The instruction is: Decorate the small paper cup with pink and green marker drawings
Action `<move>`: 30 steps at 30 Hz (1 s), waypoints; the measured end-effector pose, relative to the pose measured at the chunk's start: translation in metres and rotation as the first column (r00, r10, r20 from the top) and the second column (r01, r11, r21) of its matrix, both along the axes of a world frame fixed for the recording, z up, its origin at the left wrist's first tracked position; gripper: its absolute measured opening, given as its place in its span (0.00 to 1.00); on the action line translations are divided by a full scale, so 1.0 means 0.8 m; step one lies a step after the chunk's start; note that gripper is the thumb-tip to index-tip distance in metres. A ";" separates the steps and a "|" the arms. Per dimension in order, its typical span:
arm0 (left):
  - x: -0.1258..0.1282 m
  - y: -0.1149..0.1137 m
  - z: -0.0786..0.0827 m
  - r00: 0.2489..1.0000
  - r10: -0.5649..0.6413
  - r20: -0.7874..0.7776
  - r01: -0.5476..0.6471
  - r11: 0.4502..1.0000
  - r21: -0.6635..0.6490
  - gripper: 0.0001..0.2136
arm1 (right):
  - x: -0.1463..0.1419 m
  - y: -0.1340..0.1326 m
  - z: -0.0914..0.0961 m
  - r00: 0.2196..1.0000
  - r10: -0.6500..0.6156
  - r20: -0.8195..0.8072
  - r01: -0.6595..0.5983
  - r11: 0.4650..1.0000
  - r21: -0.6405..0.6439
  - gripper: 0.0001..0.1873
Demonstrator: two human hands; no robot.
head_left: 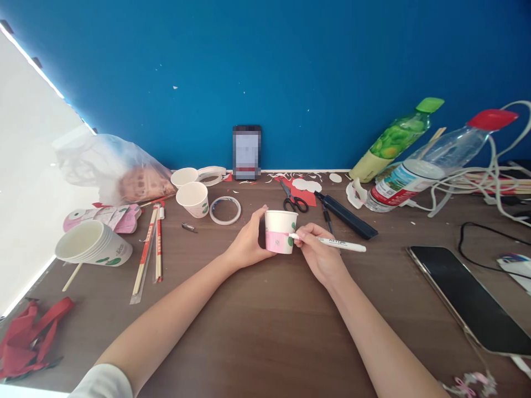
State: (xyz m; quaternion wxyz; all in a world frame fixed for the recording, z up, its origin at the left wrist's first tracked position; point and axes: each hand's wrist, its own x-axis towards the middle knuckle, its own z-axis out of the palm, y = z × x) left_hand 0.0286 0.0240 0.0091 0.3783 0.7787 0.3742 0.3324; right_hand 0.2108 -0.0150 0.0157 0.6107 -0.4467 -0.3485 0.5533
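Note:
A white paper cup (281, 221) with green leaf prints stands upright in the middle, its lower part coloured pink. My left hand (249, 240) grips the cup from the left side, thumb and fingers around its wall. In my right hand (319, 251) is a white acrylic marker (346, 245), held like a pen. The marker's tip meets the cup's right side, near the top edge of the pink area. Just behind the cup lie black-handled scissors (295, 203).
Paper cups (194, 200), a tape roll (225, 210) and wrapped chopsticks (146, 251) lie left, near stacked cups (93, 246). A utility knife (348, 215), bottles (409, 177) and a phone (468, 298) are right. Another phone (247, 153) leans on the blue wall.

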 end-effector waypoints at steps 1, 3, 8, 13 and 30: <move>0.000 0.000 0.000 1.000 0.000 0.001 0.000 1.000 0.003 0.47 | 0.000 0.000 0.000 1.000 -0.002 0.000 0.002 1.000 0.001 0.13; 0.000 0.000 0.000 1.000 -0.001 0.003 0.001 1.000 0.009 0.46 | 0.000 0.000 0.000 1.000 -0.007 0.003 0.007 1.000 0.006 0.13; 0.000 0.000 0.000 1.000 0.006 -0.011 -0.005 1.000 0.010 0.47 | -0.003 -0.001 0.002 1.000 -0.009 0.023 0.009 1.000 0.003 0.14; -0.001 -0.001 0.001 1.000 0.010 -0.018 -0.010 1.000 0.007 0.46 | -0.003 -0.001 0.005 0.999 -0.012 0.038 0.012 1.000 -0.009 0.14; 0.000 -0.001 0.005 0.999 0.035 -0.033 -0.036 0.999 -0.035 0.46 | -0.003 -0.002 0.003 0.994 0.036 0.104 -0.036 0.999 -0.002 0.12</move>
